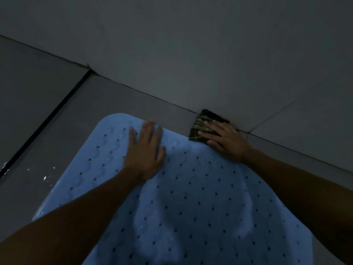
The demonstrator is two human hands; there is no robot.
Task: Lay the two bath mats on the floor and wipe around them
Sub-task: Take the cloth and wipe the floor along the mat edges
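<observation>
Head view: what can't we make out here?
- Second bath mat: not in the head view.
- Blue mat: near end cut off by the bottom edge; arms cover parts.
- Dark cloth: partly under the right hand; dim light hides its pattern.
- Left hand: flat on the mat, hiding what is beneath.

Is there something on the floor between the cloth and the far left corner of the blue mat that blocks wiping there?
Nothing visible. The cloth lies under the right hand by the wall; bare floor runs along the blue mat.
</observation>
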